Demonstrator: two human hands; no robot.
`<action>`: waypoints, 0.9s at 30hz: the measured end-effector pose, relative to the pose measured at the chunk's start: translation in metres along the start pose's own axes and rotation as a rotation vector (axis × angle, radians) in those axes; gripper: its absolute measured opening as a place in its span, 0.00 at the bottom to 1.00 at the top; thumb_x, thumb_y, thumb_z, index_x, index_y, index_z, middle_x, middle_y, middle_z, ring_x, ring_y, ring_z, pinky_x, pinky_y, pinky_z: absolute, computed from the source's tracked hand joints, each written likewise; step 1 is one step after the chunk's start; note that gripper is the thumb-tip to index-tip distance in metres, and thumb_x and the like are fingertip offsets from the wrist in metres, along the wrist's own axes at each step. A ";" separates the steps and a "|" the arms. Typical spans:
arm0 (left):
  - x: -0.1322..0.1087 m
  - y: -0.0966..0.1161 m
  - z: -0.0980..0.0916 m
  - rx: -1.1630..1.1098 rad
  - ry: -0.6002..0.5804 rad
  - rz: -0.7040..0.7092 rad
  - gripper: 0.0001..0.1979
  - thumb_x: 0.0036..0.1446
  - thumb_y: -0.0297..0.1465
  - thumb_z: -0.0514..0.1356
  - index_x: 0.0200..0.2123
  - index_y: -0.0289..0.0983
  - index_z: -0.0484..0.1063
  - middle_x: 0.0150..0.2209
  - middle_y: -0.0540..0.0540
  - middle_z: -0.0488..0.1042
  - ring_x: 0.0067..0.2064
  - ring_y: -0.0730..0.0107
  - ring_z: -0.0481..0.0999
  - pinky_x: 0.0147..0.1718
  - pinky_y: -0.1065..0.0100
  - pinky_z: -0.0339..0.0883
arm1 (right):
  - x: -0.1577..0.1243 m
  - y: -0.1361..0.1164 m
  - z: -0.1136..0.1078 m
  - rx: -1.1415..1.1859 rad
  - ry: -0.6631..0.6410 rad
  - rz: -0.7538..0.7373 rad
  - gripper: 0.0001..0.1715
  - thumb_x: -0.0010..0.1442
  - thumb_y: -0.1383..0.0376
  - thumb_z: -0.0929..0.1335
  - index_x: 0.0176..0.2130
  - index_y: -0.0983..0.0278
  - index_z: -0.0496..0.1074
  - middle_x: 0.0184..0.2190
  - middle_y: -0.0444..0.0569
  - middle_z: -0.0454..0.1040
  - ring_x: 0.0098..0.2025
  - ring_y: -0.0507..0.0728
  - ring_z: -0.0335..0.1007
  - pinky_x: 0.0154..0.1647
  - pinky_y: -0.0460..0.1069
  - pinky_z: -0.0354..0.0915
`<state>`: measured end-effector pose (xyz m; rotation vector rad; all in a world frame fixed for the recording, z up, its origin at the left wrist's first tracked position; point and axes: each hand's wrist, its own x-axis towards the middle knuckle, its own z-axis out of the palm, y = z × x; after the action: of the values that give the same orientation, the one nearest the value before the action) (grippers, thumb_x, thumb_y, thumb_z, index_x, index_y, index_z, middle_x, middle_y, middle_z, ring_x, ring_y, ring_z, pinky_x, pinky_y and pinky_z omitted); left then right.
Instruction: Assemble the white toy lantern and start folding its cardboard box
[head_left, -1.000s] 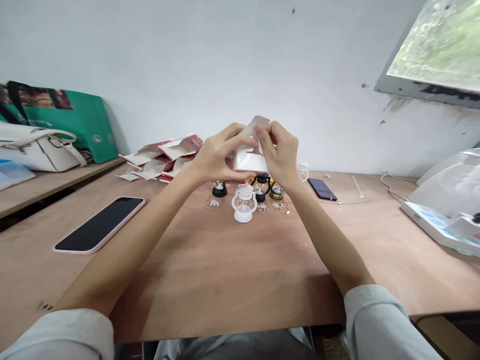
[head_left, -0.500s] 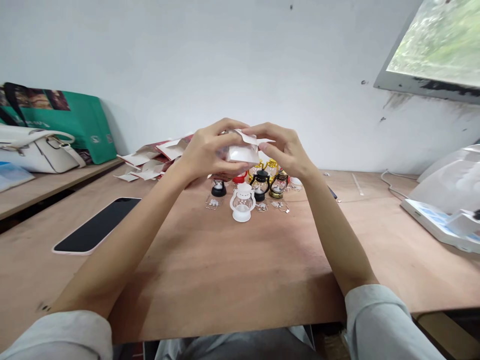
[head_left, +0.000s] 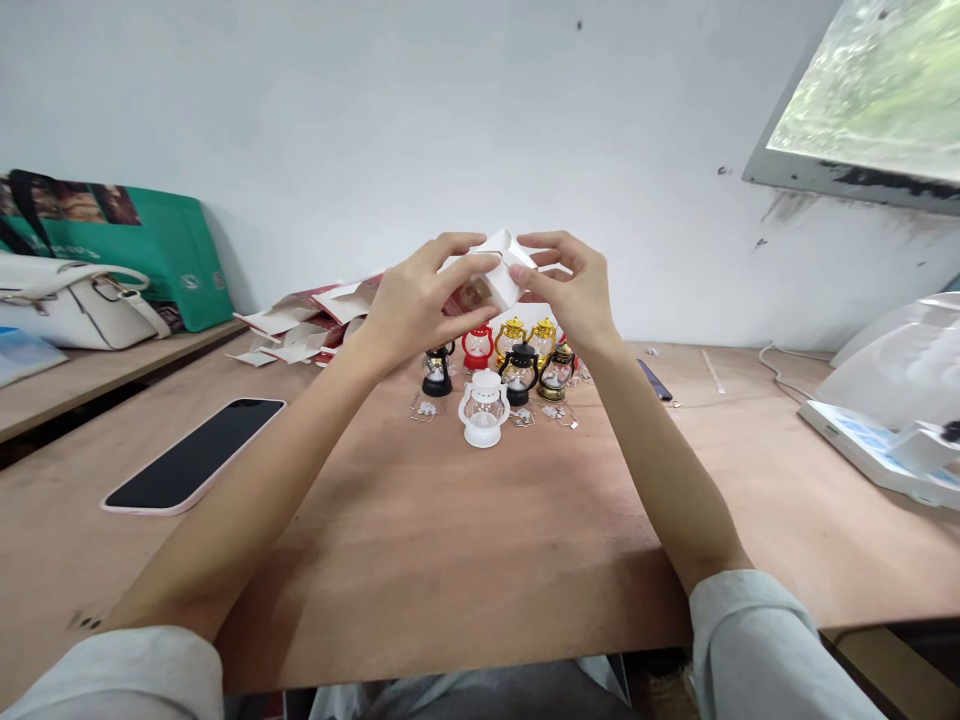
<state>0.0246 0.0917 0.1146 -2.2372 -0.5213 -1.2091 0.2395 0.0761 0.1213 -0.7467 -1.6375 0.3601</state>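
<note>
Small white carton (head_left: 491, 272): raised between your left hand (head_left: 420, 300) and right hand (head_left: 574, 290), both pinching it, lanterns (head_left: 510, 365) directly beneath.

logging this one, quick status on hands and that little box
Left hand and right hand both gripping small white carton, held above toy lanterns. Flap up. Nothing in the way.

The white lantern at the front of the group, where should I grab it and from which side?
Probably best from above and the near side: the white lantern stands upright, in front of the other lanterns, with bare table before it. Pinch its cap or side handles rather than the clear globe. Both hands, left hand and right hand, hold a small white box.
</note>
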 end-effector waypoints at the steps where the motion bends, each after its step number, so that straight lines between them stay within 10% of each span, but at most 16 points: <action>1: -0.001 0.002 0.001 0.024 -0.014 -0.010 0.21 0.62 0.38 0.64 0.57 0.46 0.66 0.59 0.42 0.71 0.56 0.54 0.76 0.48 0.55 0.76 | -0.001 0.000 0.002 -0.006 0.016 0.017 0.24 0.53 0.55 0.74 0.49 0.59 0.76 0.37 0.44 0.75 0.35 0.53 0.76 0.40 0.55 0.77; 19: -0.006 0.005 0.012 0.046 -0.068 -0.051 0.28 0.56 0.29 0.64 0.58 0.39 0.59 0.53 0.41 0.74 0.46 0.61 0.78 0.40 0.64 0.72 | -0.007 -0.023 -0.005 -0.016 -0.099 0.214 0.23 0.49 0.62 0.71 0.46 0.58 0.69 0.31 0.42 0.72 0.38 0.56 0.76 0.42 0.56 0.77; 27: -0.008 -0.001 0.017 0.078 0.035 0.007 0.27 0.54 0.31 0.65 0.56 0.40 0.60 0.48 0.43 0.77 0.40 0.63 0.80 0.32 0.66 0.70 | -0.007 -0.013 0.003 -0.158 0.015 0.057 0.17 0.50 0.61 0.73 0.42 0.57 0.72 0.31 0.41 0.75 0.32 0.54 0.75 0.36 0.52 0.75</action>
<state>0.0307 0.1020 0.0999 -2.1468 -0.5369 -1.2013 0.2336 0.0620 0.1236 -0.9139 -1.6460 0.2666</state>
